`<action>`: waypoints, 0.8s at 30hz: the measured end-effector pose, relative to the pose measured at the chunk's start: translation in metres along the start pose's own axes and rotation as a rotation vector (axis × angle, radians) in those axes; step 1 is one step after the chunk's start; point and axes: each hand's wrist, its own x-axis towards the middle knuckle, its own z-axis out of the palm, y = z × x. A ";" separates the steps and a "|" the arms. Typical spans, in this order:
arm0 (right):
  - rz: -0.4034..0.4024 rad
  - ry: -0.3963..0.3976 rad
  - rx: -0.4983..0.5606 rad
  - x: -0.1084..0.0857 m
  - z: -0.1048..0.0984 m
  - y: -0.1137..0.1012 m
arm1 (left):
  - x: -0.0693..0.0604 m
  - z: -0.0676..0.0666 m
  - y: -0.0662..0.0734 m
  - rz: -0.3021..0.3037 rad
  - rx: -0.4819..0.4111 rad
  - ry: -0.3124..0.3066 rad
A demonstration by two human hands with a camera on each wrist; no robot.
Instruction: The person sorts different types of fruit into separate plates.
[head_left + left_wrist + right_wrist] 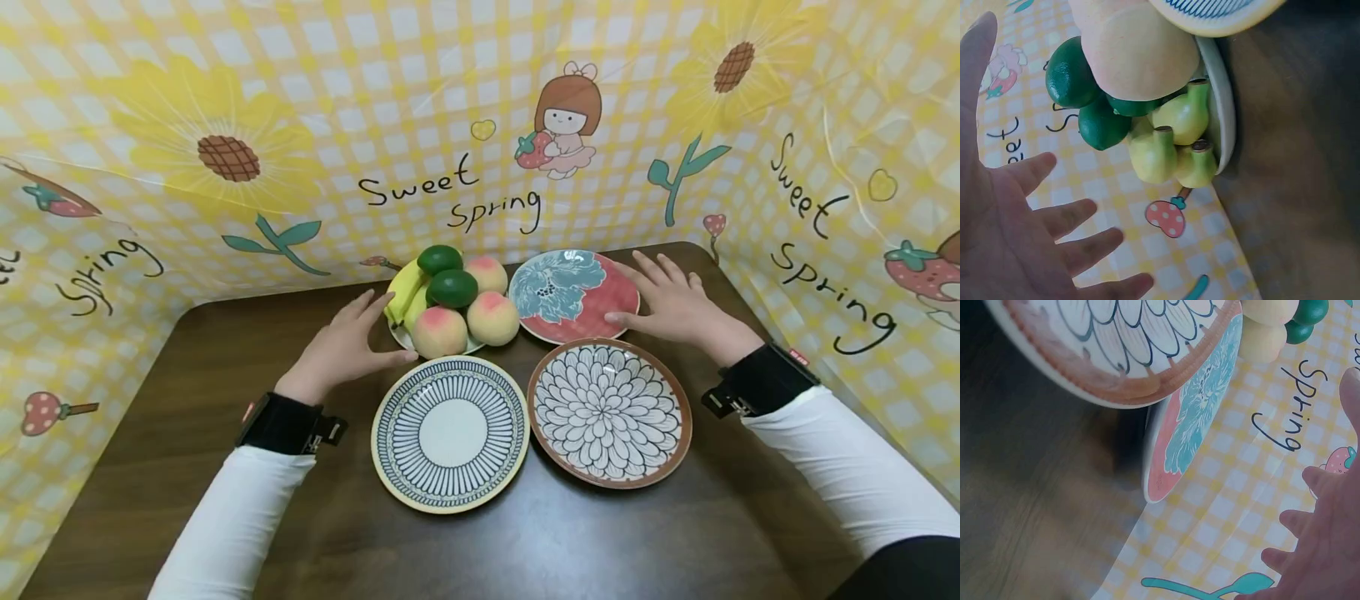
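Left hand is hovering by the fruit plate, 8 o'clock; right hand by the red-blue plate, 3 o'clock. Fingers splaying, gripping nothing. Plates sitting at 11 and 1. Keeping contact low, level should spare the peaches.

Left hand, right hand — spread (both).

Glossy ceramic-looking plates, matt peaches, sheeny wood-look table.
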 end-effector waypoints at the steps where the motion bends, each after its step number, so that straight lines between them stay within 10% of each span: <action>1: -0.005 0.001 -0.002 0.001 0.000 -0.001 | -0.003 0.003 -0.002 -0.006 -0.020 -0.009; 24: -0.156 0.052 0.005 0.035 0.000 -0.043 | -0.035 0.064 -0.027 -0.141 -0.511 -0.265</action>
